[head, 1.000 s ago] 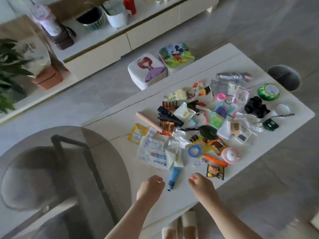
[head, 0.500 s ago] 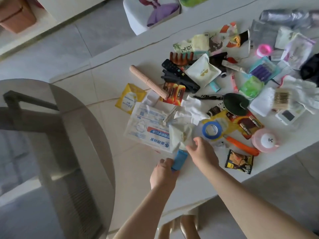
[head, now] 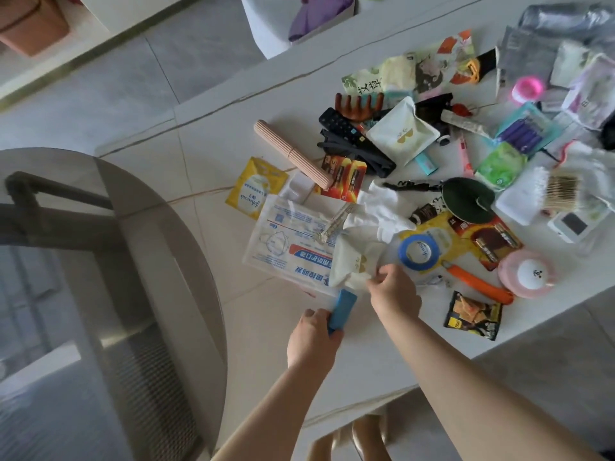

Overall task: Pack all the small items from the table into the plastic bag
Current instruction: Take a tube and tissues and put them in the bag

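Step in hand: first pick-up; nothing appears packed yet.

Left hand, lower centre of frame: fingers curled round the near end of a blue tube lying on the tabletop, forearm reaching in from the bottom edge.

Right hand, just right of it: pinches the edge of a crumpled cream pouch, wrist low.

Small items: heaped centre to upper right, among them a mask packet and blue tape roll.

Plastic bag: cannot be picked out with certainty.

Next move calls for lifting both pieces clear and locating an open bag mouth.
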`<state>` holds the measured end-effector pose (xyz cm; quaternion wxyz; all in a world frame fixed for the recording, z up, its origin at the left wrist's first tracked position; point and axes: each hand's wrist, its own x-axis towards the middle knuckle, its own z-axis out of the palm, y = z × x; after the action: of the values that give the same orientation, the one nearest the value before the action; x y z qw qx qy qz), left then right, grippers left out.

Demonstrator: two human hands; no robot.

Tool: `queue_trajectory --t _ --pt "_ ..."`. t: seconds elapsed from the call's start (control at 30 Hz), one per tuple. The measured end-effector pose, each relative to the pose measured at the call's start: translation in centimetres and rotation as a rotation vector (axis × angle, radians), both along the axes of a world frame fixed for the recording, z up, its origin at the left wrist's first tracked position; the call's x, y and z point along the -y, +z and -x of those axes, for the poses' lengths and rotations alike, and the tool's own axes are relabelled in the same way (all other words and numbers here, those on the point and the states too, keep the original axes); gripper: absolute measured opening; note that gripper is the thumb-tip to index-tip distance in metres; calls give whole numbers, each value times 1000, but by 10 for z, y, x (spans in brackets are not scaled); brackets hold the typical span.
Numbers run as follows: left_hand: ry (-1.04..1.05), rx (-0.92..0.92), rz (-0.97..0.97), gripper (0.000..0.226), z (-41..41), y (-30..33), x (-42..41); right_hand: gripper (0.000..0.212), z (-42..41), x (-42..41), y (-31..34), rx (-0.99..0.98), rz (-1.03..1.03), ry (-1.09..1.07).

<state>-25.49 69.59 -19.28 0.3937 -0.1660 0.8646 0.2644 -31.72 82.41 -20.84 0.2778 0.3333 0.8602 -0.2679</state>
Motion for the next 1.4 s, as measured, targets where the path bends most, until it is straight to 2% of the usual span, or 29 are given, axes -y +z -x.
queue_trajectory --t 0.1,0.23,0.43,0.57,0.63,0.73,0.87,0.93,1.03,1.17,1.27,1.4 --pt "16 -12 -4 25 5 7 6 25 0 -8 8 -8 23 -46" --pt "93 -56 -19 21 13 10 11 50 5 -3 12 -112 52 -64" --pt "253 -216 -26 24 42 -4 18 61 10 21 -3 -153 -87 -5" --pt "268 -165 -33 24 58 -16 15 69 10 20 -12 -110 -50 -34" --pt "282 -157 -33 22 61 -14 12 66 10 16 -15 -81 -2 -63" --pt "288 -240 -35 17 80 -2 4 51 6 9 -10 -46 15 -67" --pt "253 -302 -11 23 123 -2 -12 30 -12 -3 1 -197 -85 34" --pt "242 -264 19 25 134 -7 -21 24 -25 -13 3 -229 4 -9" --pt "233 -224 85 31 138 -16 -33 24 -41 -29 -1 -237 95 -81" --pt "267 -232 155 34 136 -24 -38 39 -48 -47 -2 -325 149 -256" --pt "297 -257 136 38 134 -25 -39 45 -44 -52 -8 -376 162 -340" --pt "239 -245 156 33 135 -26 -39 71 -32 -48 -7 -271 156 -365"
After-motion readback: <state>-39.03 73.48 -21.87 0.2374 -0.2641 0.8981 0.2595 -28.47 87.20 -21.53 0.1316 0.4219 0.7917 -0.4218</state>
